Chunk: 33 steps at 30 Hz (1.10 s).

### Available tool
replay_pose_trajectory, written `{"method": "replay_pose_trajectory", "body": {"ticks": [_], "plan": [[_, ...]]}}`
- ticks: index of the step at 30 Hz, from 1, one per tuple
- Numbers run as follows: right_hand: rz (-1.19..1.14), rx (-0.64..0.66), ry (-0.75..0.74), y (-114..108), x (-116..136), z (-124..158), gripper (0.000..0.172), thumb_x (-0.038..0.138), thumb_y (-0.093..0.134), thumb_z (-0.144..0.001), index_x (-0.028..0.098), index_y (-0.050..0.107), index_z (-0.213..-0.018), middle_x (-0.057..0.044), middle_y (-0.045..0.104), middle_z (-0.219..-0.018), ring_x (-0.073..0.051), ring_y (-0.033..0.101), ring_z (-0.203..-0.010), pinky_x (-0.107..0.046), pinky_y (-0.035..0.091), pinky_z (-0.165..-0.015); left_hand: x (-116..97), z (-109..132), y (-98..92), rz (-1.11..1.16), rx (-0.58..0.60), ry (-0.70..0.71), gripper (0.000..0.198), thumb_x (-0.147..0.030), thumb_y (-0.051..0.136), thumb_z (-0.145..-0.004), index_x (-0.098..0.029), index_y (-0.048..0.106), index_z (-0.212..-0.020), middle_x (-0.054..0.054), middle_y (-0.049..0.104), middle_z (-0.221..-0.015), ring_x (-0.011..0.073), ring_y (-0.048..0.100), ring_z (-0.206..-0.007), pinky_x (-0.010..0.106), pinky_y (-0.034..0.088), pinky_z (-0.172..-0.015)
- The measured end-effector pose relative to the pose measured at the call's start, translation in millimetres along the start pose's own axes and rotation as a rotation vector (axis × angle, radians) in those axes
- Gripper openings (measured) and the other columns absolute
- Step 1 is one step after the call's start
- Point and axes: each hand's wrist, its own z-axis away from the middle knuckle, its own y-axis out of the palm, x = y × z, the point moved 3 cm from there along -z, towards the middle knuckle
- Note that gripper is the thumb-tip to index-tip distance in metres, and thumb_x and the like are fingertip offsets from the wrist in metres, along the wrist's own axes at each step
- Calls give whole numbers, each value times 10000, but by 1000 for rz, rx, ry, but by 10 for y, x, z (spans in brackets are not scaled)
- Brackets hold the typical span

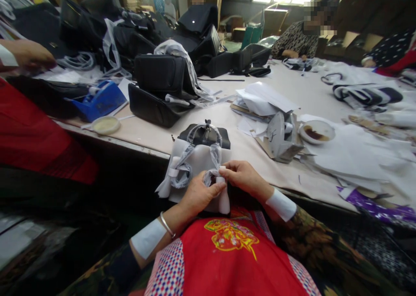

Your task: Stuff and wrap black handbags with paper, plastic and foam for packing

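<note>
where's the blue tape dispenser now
In the head view, the blue tape dispenser sits at left, behind the round dish and left of the stacked black bags.

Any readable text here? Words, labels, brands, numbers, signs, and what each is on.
No text can be read.
Dispenser: one dark mark on its round side, too blurred to read.
Purple sheet: pale marks, too blurred to tell if letters.
Wrapped bag: no text visible.
Apron: yellow-edged motif, no legible lettering.

Bag (206,136) at table edge (238,154); tape dispenser (276,136) right.
</note>
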Motion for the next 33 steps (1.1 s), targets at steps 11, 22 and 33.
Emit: {"method": "replay_pose_trajectory", "body": {"ticks": [11,22,33], "plan": [[-144,-68,1,176,-101,-43,340,462,616,-816,131,687,-850,32,561,-536,-100,460,-438,-226,367,-442,75,-23,8,-83,51,23,365,-421,695,-814,-155,661,-1062,61,734,-984,226,675,-892,319,513,-773],[302,-313,57,19,-343,465,424,549,579,-864,152,671,-977,-100,721,-878,-234,656,-766,-355,507,-719,-334,405,-662,-592,-254,409,285,-382,614,-908,-195,678,-1114,78,741,-999,220,696,-882,332,539,-820],[66,-226,241,416,-495,306,662,575,693,-745,90,656,-1194,-189,702,-1171,-356,652,-1098,-465,498,-955,718,-273,-1425,57,-129,119,916,-665,699,-736,-116,433,-1419,215,601,-1338,371,568,-1255,475,481,-1030]]}}
